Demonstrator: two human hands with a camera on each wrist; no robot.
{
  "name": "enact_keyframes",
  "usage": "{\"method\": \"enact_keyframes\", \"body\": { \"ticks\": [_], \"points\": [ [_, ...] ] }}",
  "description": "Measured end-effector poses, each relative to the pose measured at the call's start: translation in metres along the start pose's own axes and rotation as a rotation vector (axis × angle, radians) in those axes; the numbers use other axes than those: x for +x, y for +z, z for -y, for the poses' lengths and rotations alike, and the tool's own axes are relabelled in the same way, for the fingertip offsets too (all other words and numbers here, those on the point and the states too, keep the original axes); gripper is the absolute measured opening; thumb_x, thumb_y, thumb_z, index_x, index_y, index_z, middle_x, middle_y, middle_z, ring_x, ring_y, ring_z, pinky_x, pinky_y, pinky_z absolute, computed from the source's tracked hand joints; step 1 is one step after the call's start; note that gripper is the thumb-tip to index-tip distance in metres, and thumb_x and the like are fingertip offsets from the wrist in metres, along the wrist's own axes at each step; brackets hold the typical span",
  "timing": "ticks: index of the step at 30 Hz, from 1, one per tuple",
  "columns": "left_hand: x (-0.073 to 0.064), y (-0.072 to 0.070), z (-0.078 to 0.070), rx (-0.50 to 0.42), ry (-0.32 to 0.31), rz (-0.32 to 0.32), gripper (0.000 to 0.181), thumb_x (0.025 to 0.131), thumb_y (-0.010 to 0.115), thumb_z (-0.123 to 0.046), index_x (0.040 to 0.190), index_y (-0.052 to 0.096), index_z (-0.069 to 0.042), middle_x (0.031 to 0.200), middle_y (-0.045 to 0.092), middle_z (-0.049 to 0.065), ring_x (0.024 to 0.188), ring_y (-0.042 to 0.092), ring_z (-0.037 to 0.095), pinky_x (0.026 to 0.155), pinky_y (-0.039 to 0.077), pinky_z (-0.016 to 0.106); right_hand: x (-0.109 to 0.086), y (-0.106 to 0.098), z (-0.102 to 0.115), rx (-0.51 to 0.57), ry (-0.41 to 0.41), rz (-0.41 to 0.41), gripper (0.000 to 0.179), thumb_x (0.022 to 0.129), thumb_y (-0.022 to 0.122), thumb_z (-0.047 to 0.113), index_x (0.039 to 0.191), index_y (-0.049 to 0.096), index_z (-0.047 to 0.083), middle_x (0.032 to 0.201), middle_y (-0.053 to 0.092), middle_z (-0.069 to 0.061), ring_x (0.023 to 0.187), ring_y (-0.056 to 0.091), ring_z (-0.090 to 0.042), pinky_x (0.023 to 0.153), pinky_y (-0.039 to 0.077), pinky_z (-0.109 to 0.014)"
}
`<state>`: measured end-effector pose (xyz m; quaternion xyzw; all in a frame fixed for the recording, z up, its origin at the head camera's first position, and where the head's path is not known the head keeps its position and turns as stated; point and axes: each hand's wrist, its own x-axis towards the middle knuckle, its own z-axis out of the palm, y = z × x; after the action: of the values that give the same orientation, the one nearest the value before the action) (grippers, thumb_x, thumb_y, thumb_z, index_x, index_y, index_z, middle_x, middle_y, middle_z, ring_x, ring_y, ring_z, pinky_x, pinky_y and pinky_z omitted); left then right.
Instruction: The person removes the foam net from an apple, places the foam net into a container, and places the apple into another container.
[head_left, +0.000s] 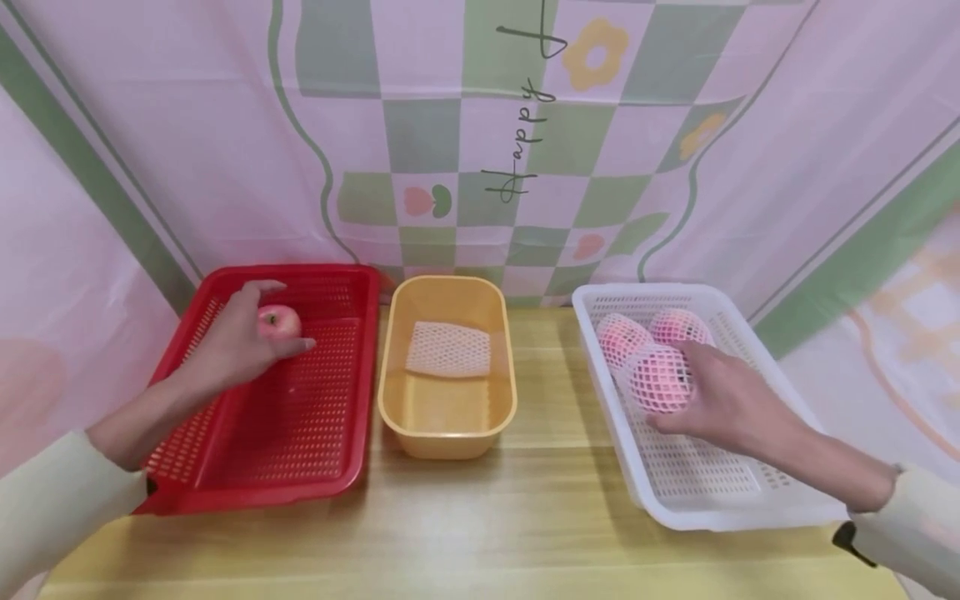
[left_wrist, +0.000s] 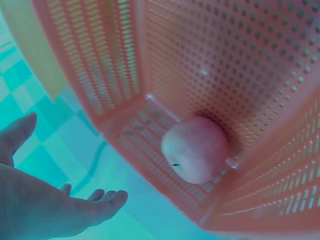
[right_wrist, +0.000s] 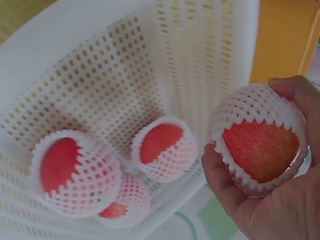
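My left hand (head_left: 243, 333) hovers over the red basket (head_left: 352, 400), thumb and fingers spread and nothing between them. Below it lies a bare pink apple (head_left: 279, 319) in the basket's far part; the left wrist view shows this apple (left_wrist: 196, 150) apart from the fingers. With my right hand (head_left: 723, 396) I grip an apple in a white foam net (head_left: 660, 379), held over the white basket (head_left: 675, 521). Through the net's opening its red skin shows in the right wrist view. Three more netted apples, one of them (right_wrist: 165, 149) by itself, lie in the white basket.
Between the baskets stands a yellow bin (head_left: 447, 447) with a flattened white foam net (head_left: 448, 350) inside. All three containers sit on a wooden table (head_left: 480, 525). A patterned cloth (head_left: 495, 142) hangs behind the table.
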<state>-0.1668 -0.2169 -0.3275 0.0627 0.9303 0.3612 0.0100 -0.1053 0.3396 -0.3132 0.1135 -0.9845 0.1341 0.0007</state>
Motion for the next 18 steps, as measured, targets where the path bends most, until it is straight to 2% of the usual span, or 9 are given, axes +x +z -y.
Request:
{"method": "enact_keyframes", "body": {
  "ticks": [3, 6, 8, 11, 15, 18],
  "points": [
    [-0.007, 0.001, -0.009, 0.006, 0.025, 0.003, 0.095, 0.089, 0.086, -0.021, 0.158, 0.028, 0.009, 0.147, 0.043, 0.035, 0.127, 0.048, 0.049, 0.106, 0.045, 0.068, -0.001, -0.002, 0.008, 0.007, -0.001, -0.005, 0.115, 0.066, 0.099, 0.043, 0.148, 0.043, -0.014, 0.109, 0.070, -0.027, 0.085, 0.069, -0.031, 0.077, 0.061, -0.055],
    [-0.013, 0.002, -0.018, 0.014, 0.048, 0.006, 0.092, 0.089, 0.086, -0.022, 0.157, 0.031, 0.006, 0.150, 0.043, 0.032, 0.129, 0.049, 0.047, 0.106, 0.048, 0.067, -0.003, -0.003, 0.017, 0.024, -0.008, -0.008, 0.116, 0.066, 0.099, 0.043, 0.150, 0.042, -0.013, 0.115, 0.069, -0.031, 0.089, 0.070, -0.035, 0.080, 0.061, -0.057],
    [-0.018, 0.003, -0.023, 0.017, 0.051, 0.021, 0.091, 0.088, 0.087, -0.023, 0.156, 0.033, 0.003, 0.149, 0.045, 0.029, 0.128, 0.050, 0.044, 0.103, 0.052, 0.064, -0.004, -0.003, 0.022, 0.037, -0.022, -0.010, 0.114, 0.066, 0.099, 0.042, 0.149, 0.044, -0.012, 0.113, 0.070, -0.028, 0.089, 0.069, -0.032, 0.078, 0.061, -0.054],
    [-0.027, 0.004, -0.031, 0.023, 0.049, 0.051, 0.091, 0.087, 0.088, -0.026, 0.157, 0.034, -0.002, 0.151, 0.045, 0.024, 0.131, 0.050, 0.042, 0.098, 0.056, 0.063, -0.005, -0.002, 0.029, 0.051, -0.049, -0.016, 0.107, 0.065, 0.100, 0.041, 0.144, 0.049, -0.010, 0.104, 0.071, -0.018, 0.082, 0.066, -0.024, 0.069, 0.059, -0.041],
    [-0.039, 0.006, -0.040, -0.006, 0.048, 0.089, 0.090, 0.088, 0.088, -0.026, 0.157, 0.034, -0.006, 0.155, 0.041, 0.023, 0.141, 0.046, 0.047, 0.101, 0.055, 0.064, -0.005, 0.002, 0.037, 0.061, -0.085, -0.024, 0.095, 0.063, 0.100, 0.038, 0.136, 0.055, -0.004, 0.097, 0.069, -0.009, 0.077, 0.063, -0.018, 0.061, 0.055, -0.031],
    [-0.047, 0.008, -0.046, -0.038, 0.072, 0.102, 0.087, 0.088, 0.088, -0.025, 0.156, 0.036, -0.006, 0.154, 0.041, 0.022, 0.141, 0.046, 0.048, 0.106, 0.051, 0.063, -0.006, 0.005, 0.045, 0.055, -0.103, -0.028, 0.088, 0.063, 0.099, 0.037, 0.131, 0.057, 0.000, 0.093, 0.068, -0.004, 0.076, 0.062, -0.016, 0.060, 0.054, -0.031]
  ]
}}
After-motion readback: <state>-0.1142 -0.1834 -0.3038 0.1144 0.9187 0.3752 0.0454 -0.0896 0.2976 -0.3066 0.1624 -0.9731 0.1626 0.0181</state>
